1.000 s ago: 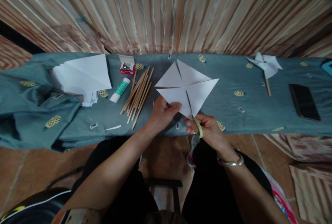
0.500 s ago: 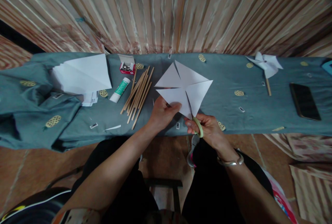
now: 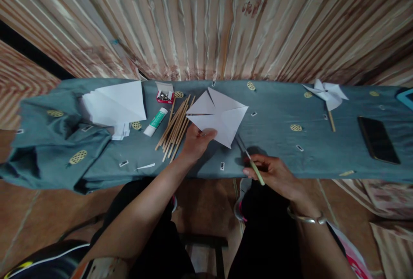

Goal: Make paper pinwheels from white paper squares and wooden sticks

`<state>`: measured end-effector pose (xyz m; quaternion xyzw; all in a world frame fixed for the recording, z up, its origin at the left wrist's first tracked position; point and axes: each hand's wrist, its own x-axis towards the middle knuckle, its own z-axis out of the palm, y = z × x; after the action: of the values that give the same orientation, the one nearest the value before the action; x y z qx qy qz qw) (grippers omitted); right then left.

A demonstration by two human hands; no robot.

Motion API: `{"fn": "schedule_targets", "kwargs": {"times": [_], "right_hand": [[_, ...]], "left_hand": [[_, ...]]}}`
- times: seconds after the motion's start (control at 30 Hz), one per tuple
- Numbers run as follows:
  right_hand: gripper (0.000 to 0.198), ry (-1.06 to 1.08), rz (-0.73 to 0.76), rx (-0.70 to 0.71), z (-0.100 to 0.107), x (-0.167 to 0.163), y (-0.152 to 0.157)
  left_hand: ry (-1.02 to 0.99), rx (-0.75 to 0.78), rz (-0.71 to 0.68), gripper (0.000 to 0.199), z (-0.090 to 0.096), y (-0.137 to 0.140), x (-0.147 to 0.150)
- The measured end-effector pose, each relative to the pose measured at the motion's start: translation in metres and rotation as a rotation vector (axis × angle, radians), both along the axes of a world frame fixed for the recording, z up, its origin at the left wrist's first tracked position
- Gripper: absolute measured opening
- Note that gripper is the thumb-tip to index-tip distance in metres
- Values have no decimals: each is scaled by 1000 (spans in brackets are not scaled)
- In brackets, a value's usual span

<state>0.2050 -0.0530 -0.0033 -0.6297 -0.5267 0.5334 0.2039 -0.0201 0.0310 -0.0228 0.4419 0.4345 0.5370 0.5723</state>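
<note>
My left hand [image 3: 197,142] pinches the near left edge of a white square of paper [image 3: 222,117], thumb on top. Slits run from the paper's corners toward its middle, and it is held over the cloth-covered table. A short distance to the right, my right hand [image 3: 274,173] grips a pair of scissors [image 3: 256,171] with pale green handles. Their blades look closed and point up and left, apart from the paper. Left of the paper lies a bundle of thin wooden sticks [image 3: 174,130].
A glue stick [image 3: 155,122] and a red box of metal pins [image 3: 164,96] lie left of the sticks, beside stacked white paper [image 3: 119,102]. To the right are a finished paper pinwheel [image 3: 327,94] and a black phone [image 3: 378,140]. A paper scrap [image 3: 146,166] lies near the front edge.
The scissors have come out of the paper's near slit and moved right and toward me with my right hand. My left hand has shifted the paper slightly left.
</note>
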Motion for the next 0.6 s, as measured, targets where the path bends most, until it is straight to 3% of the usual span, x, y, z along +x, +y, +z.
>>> {"fn": "schedule_targets", "kwargs": {"times": [0.17,0.3,0.47,0.6], "right_hand": [[55,-566,-213,236,-4,32,6],[53,-968,-328,294,1,34,16],[45,-1138,-284,256,7,29,23],[38,-1210,-205,239,9,26,26]], "left_hand": [[-12,-46,-17,35,-7,0,-3],[50,-142,-45,32,-14,-6,2],[115,-200,-111,26,-14,-12,8],[58,-197,-175,42,-15,-14,5]]}}
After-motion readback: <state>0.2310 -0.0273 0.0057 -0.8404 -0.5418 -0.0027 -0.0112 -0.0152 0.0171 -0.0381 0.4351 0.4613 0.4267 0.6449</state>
